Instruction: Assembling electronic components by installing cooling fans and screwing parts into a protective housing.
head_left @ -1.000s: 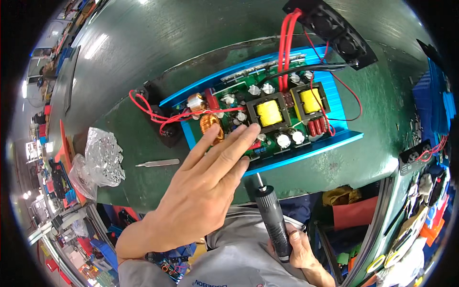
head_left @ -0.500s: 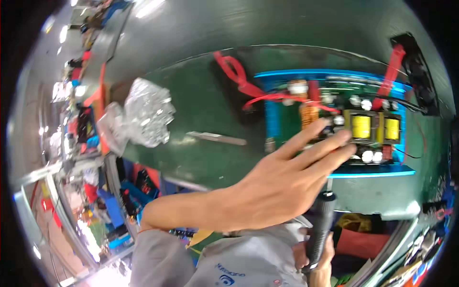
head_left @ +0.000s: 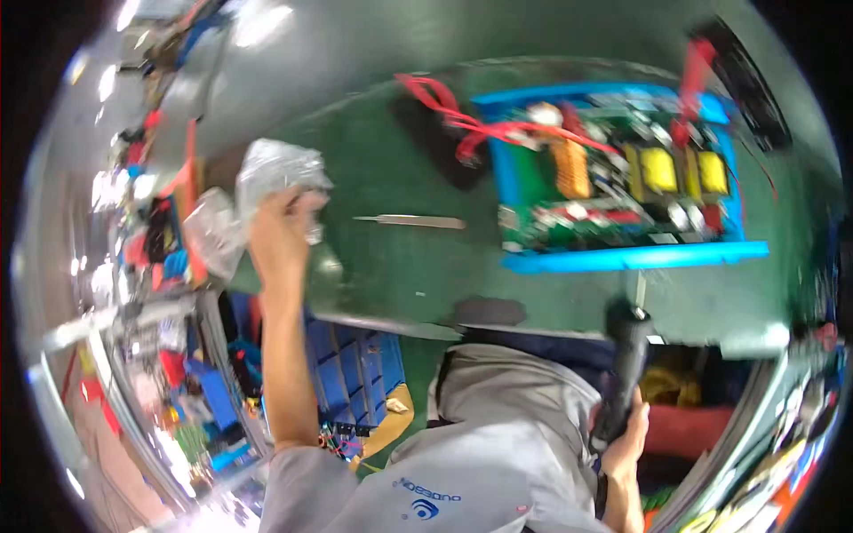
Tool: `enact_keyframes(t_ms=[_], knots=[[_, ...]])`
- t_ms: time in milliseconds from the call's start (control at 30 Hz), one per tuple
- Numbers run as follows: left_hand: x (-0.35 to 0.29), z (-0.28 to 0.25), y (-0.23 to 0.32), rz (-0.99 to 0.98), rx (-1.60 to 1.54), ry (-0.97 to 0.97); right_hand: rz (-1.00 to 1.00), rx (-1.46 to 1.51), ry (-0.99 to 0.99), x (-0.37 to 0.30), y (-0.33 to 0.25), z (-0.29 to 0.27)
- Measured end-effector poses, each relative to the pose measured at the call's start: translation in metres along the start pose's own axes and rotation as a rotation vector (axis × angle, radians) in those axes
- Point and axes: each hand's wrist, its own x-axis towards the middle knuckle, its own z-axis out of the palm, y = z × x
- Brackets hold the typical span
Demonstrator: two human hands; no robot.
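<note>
My left hand (head_left: 283, 226) is at the crumpled clear plastic bag (head_left: 271, 164) on the left of the bench, its fingers bent together against the bag. What lies between them is hidden. In my right hand (head_left: 629, 437) is a black powered screwdriver (head_left: 626, 355), held upright below the bench's near edge, with its bit pointing toward a blue metal housing (head_left: 635, 258). Inside this open housing sits a green circuit board (head_left: 536, 182) with yellow transformers (head_left: 659, 169) and a copper coil (head_left: 571, 169). Red wires (head_left: 498, 131) trail off its left side.
Metal tweezers (head_left: 418, 221) lie on the green bench mat (head_left: 382, 275) between bag and housing. A second clear bag (head_left: 214, 233) sits further left. A black fan (head_left: 742, 84) stands beyond the housing's far right corner. Blue bins (head_left: 351, 369) are below the bench.
My left hand has left the circuit board and swung left to the plastic bag. The screwdriver has shifted right and up slightly, still in my right hand. The view has shifted.
</note>
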Motion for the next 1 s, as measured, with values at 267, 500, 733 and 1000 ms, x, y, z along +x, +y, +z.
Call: enact_keyframes(t_ms=[267, 500, 733, 1000], knots=[[0.017, -0.007, -0.070, 0.159, 0.244, 0.018, -0.405, -0.219, -0.252, 0.007, -0.023, 0.013], [0.005, -0.039, 0.084, 0.021, -0.393, 0.046, -0.304, -0.185, -0.255, 0.010, -0.025, 0.020], [-0.005, -0.044, 0.171, 0.160, -0.668, -0.251, -0.329, -0.223, -0.258, 0.013, -0.027, 0.024], [-0.013, -0.033, 0.215, 0.243, -0.711, -0.438, -0.349, -0.163, -0.243, 0.016, -0.021, 0.029]])
